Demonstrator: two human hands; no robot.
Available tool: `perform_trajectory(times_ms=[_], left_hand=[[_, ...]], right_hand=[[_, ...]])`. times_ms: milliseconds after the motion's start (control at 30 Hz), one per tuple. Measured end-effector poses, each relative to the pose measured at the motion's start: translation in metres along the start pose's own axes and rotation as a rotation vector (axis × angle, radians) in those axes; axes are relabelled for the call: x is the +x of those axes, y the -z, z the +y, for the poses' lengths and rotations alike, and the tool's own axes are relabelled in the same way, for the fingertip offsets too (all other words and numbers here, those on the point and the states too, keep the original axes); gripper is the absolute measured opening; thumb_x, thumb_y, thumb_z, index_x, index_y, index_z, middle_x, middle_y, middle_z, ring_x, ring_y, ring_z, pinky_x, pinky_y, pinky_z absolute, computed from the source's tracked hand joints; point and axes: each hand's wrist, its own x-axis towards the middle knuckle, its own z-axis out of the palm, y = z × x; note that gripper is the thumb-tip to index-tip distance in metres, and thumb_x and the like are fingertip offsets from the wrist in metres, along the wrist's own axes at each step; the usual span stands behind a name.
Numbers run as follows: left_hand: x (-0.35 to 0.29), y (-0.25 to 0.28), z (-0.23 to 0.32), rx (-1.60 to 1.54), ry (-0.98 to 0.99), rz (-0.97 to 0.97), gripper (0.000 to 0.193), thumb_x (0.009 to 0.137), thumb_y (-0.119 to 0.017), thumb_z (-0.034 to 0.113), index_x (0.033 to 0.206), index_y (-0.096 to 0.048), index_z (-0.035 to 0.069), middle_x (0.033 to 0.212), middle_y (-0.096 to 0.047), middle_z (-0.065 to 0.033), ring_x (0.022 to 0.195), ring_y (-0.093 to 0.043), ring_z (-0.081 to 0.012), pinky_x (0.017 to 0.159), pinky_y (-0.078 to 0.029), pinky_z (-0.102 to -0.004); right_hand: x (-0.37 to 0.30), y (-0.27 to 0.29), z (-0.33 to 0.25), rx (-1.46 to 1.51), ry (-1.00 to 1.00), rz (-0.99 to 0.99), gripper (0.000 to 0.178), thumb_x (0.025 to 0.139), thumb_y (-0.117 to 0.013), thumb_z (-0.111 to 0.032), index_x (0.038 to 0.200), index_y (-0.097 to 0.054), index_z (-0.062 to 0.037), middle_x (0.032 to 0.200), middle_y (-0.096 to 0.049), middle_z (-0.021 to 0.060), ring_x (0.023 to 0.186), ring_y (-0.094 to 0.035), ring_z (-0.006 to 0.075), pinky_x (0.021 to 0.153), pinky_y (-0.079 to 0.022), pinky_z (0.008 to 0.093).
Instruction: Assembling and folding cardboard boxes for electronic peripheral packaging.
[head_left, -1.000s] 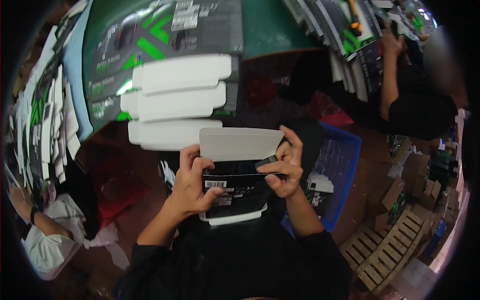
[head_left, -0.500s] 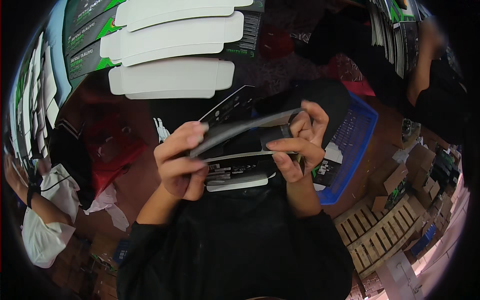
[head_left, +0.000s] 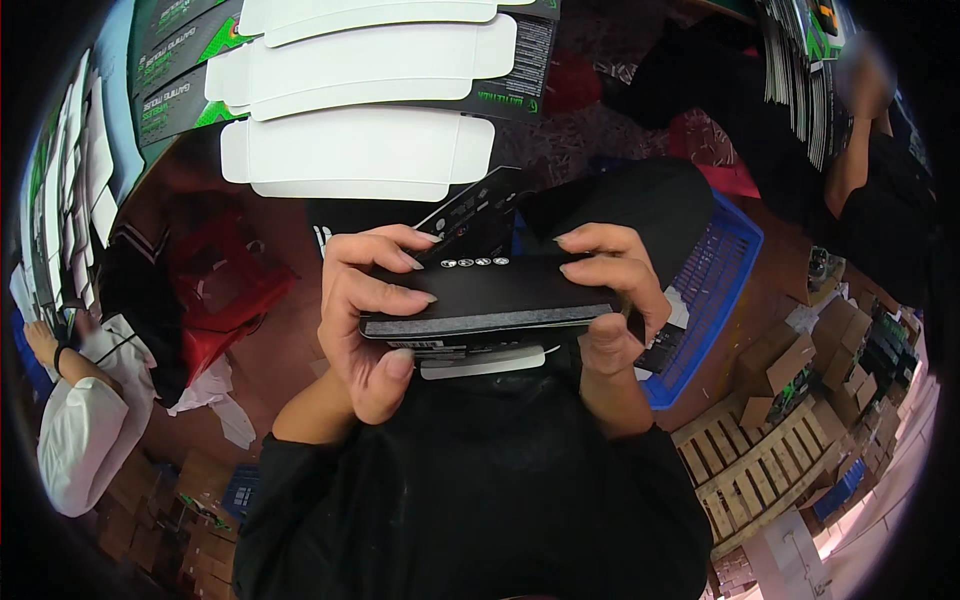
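Note:
Both hands hold a black cardboard box (head_left: 500, 287) in front of my chest, its long side lying across the view. My left hand (head_left: 372, 305) grips the left end, fingers on top and thumb below. At the right end, my right hand (head_left: 620, 290) presses with fingers above and thumb against the near edge. A grey strip (head_left: 480, 324) runs along that near edge. Below it a printed panel and a white flap (head_left: 482, 363) stick out toward me. Another black printed cardboard piece (head_left: 470, 212) slants up behind the box; how it connects is hidden.
Flat box blanks (head_left: 355, 155), white side up, overlap on the table ahead. A blue plastic basket (head_left: 720, 300) stands at my right, beyond it a wooden pallet (head_left: 765, 460) and brown cartons (head_left: 770, 365). Co-workers' arms show at the left (head_left: 85, 370) and upper right (head_left: 850, 150).
The box's upper panel has folded down over the opening between the hands, and the grey strip now lies along the near edge. Both hands have shifted to the ends.

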Motion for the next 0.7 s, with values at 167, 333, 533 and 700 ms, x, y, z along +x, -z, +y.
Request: perform_trajectory(times_ms=[167,333,533,700], left_hand=[[-0.001,0.001,-0.005,0.0,-0.002,0.06,0.025,0.088,-0.06,0.017,0.104,-0.056,-0.002,0.112,-0.048,-0.0183,0.112,-0.056,-0.0348,0.094,-0.047,-0.045],[-0.008,0.002,-0.001,0.131,0.021,0.078,0.021,0.087,-0.063,0.015,0.1,-0.056,0.001,0.106,-0.051,-0.0147,0.105,-0.06,-0.0349,0.096,-0.047,-0.0466],[-0.013,0.009,-0.016,-0.067,-0.051,0.114,0.018,0.087,-0.067,0.015,0.092,-0.066,-0.002,0.101,-0.057,-0.0174,0.103,-0.062,-0.0378,0.09,-0.052,-0.05],[-0.012,0.009,-0.021,-0.043,-0.145,0.079,0.023,0.094,-0.064,0.024,0.092,-0.066,0.0,0.103,-0.058,-0.0186,0.102,-0.062,-0.0387,0.09,-0.052,-0.0502]], right_hand=[[0.005,-0.008,-0.002,-0.068,0.033,-0.026,0.03,0.085,-0.068,-0.019,0.102,-0.069,0.0065,0.099,-0.069,0.0233,0.083,-0.065,0.0224,0.063,-0.042,0.0296],[-0.001,-0.009,0.005,-0.062,0.112,-0.021,0.025,0.081,-0.065,-0.004,0.103,-0.07,0.0058,0.102,-0.068,0.0226,0.074,-0.061,0.0174,0.063,-0.043,0.0279],[-0.004,-0.014,0.001,0.12,-0.153,0.006,0.019,0.083,-0.064,-0.002,0.099,-0.072,0.0049,0.109,-0.065,0.0197,0.069,-0.05,0.007,0.063,-0.04,0.0214],[0.001,-0.007,0.005,0.221,-0.129,-0.096,0.019,0.083,-0.065,-0.001,0.1,-0.073,0.0042,0.112,-0.063,0.0201,0.076,-0.054,0.0108,0.068,-0.042,0.0234]])
